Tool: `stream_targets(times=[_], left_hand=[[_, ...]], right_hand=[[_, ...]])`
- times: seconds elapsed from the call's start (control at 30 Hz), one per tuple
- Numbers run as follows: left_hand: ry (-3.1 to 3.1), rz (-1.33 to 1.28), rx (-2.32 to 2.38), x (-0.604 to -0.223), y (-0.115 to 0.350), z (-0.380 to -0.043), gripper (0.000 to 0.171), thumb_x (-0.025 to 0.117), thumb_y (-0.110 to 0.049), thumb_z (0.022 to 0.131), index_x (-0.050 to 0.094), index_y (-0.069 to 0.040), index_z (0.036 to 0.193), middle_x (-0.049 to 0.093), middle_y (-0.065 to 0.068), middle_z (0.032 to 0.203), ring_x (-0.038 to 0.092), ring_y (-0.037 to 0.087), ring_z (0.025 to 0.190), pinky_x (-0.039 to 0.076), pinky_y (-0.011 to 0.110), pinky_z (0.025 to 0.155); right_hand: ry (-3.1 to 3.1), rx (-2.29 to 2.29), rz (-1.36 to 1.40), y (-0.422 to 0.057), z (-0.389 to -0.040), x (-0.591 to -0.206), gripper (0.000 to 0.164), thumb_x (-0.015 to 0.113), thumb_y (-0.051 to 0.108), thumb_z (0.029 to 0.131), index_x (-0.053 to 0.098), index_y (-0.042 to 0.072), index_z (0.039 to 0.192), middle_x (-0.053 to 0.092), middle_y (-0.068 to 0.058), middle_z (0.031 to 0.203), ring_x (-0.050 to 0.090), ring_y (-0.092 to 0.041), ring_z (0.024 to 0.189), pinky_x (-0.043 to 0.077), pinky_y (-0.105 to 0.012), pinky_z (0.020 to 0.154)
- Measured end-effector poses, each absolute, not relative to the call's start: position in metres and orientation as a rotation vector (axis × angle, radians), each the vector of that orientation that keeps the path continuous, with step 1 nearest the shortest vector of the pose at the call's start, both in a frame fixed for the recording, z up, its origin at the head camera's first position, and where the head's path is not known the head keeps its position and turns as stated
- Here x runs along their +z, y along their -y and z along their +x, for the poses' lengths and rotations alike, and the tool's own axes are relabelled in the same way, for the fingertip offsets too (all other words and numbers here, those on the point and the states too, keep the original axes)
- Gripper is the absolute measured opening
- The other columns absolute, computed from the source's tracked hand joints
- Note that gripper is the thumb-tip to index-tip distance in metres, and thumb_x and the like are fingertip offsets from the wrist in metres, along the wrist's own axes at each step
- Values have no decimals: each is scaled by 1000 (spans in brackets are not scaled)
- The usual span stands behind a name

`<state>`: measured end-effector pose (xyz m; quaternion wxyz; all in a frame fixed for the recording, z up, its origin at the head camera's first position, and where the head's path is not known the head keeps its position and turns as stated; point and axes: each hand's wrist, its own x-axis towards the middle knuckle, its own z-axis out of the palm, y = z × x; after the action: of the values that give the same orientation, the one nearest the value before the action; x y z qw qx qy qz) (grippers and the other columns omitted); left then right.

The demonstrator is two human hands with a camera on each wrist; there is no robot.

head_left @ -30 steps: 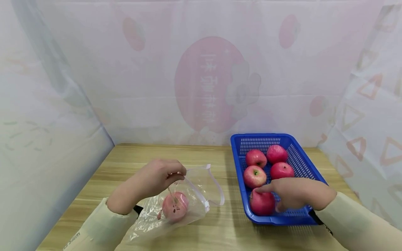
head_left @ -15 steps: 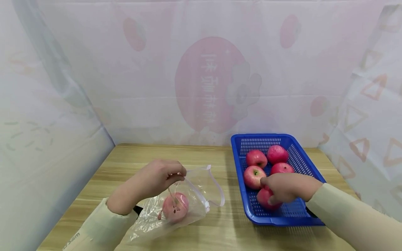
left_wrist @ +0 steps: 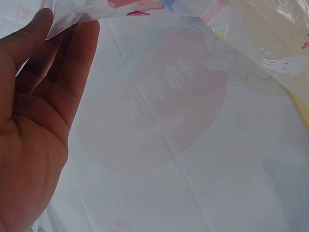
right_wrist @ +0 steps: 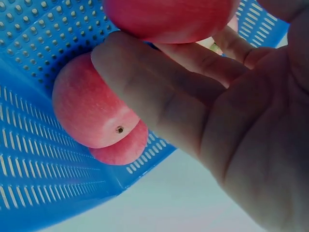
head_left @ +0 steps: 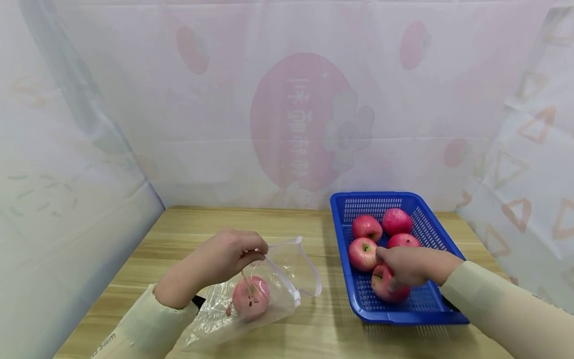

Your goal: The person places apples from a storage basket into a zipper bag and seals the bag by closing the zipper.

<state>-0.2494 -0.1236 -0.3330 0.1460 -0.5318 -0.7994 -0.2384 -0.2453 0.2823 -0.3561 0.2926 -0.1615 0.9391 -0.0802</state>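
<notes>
My left hand [head_left: 226, 254] pinches the upper edge of a clear plastic zip bag [head_left: 280, 311] between thumb and fingers. The bag lies slanted on the table, its white-banded mouth gaping toward the right, and a red apple [head_left: 244, 306] shows through the film. In the left wrist view the fingertips [left_wrist: 89, 31] meet the film at the top. My right hand [head_left: 414, 265] reaches into a blue basket [head_left: 381, 316] and grips the nearest apple [head_left: 386, 289]. From the right wrist, that apple [right_wrist: 169, 17] sits against the fingers, its underside partly hidden by them.
Several other red apples stand farther back in the basket, among them a paler one [head_left: 362, 254] close to my right thumb side. The wooden table [head_left: 193, 224] ends at a printed white cloth [head_left: 215, 164] behind, with more cloth at both sides.
My right hand has moved slightly left and away from me, shifting the gripped apple right and turning it so its stem end shows. The left hand and bag have stayed nearly still.
</notes>
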Motion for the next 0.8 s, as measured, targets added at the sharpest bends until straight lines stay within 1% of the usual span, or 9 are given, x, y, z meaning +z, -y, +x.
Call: stream_targets(times=[0.1, 0.2, 0.27, 0.33, 0.43, 0.57, 0.67, 0.73, 0.8], left_hand=[[2309, -1535, -690, -333, 123, -249, 17, 77, 0, 85, 69, -14, 91, 64, -11, 87, 60, 0, 75, 52, 20, 67], [2314, -1534, -689, -332, 123, -249, 17, 77, -1, 86, 68, -14, 91, 64, -11, 87, 60, 0, 75, 52, 19, 67], [2315, -1537, -689, -332, 123, -249, 17, 77, 0, 85, 68, -14, 91, 64, -11, 87, 60, 0, 75, 52, 20, 67], [2314, -1538, -691, -332, 123, -249, 17, 77, 0, 85, 69, -13, 91, 64, -10, 87, 60, 0, 75, 52, 20, 67], [2310, -1539, -692, -332, 123, -249, 17, 77, 0, 85, 69, -13, 91, 65, -10, 87, 60, 1, 75, 52, 21, 67], [2308, -1541, -687, -332, 122, -249, 17, 77, 0, 85, 69, -14, 91, 65, -10, 87, 60, 1, 75, 52, 21, 67], [2313, -1540, -687, -332, 123, -249, 17, 77, 1, 85, 69, -14, 91, 65, -10, 87, 60, 1, 76, 52, 21, 67], [2318, -1537, -691, -332, 123, -249, 18, 77, 1, 85, 69, -13, 91, 65, -10, 87, 60, 1, 76, 52, 21, 67], [2324, -1533, -693, -332, 123, -248, 18, 77, 2, 85, 69, -14, 91, 65, -10, 87, 60, 1, 76, 53, 22, 67]], right_hand=[[-2489, -186, -435, -283, -247, -358, 69, 85, 21, 81, 52, 4, 138, 62, -7, 110, 57, -27, 98, 45, -62, 94], [-2463, -162, -456, -284, -246, -359, 73, 87, 19, 77, 53, 5, 140, 62, -6, 112, 56, -26, 100, 42, -63, 96], [-2452, -144, -497, -285, -245, -359, 63, 88, 16, 75, 59, 13, 130, 61, 0, 107, 56, -22, 98, 46, -56, 95], [-2446, -137, -541, -286, -244, -358, 52, 88, 10, 73, 62, 22, 117, 59, 4, 98, 55, -18, 94, 49, -48, 89], [-2448, -145, -602, -288, -243, -355, 51, 87, 5, 68, 60, 31, 102, 56, 9, 89, 54, -14, 86, 50, -38, 78], [-2479, -212, -605, -292, -241, -347, 58, 88, 7, 63, 64, 30, 111, 57, 11, 92, 54, -14, 86, 52, -38, 76], [-2542, -341, -607, -295, -241, -337, 66, 84, 8, 61, 64, 21, 123, 58, 8, 97, 54, -17, 87, 51, -37, 75], [-2595, -469, -616, -296, -241, -329, 69, 84, 14, 62, 63, 17, 128, 60, 6, 103, 54, -19, 89, 50, -38, 75], [-2643, -619, -615, -297, -239, -320, 72, 86, 23, 66, 60, 14, 132, 62, 3, 110, 55, -21, 93, 49, -39, 79]])
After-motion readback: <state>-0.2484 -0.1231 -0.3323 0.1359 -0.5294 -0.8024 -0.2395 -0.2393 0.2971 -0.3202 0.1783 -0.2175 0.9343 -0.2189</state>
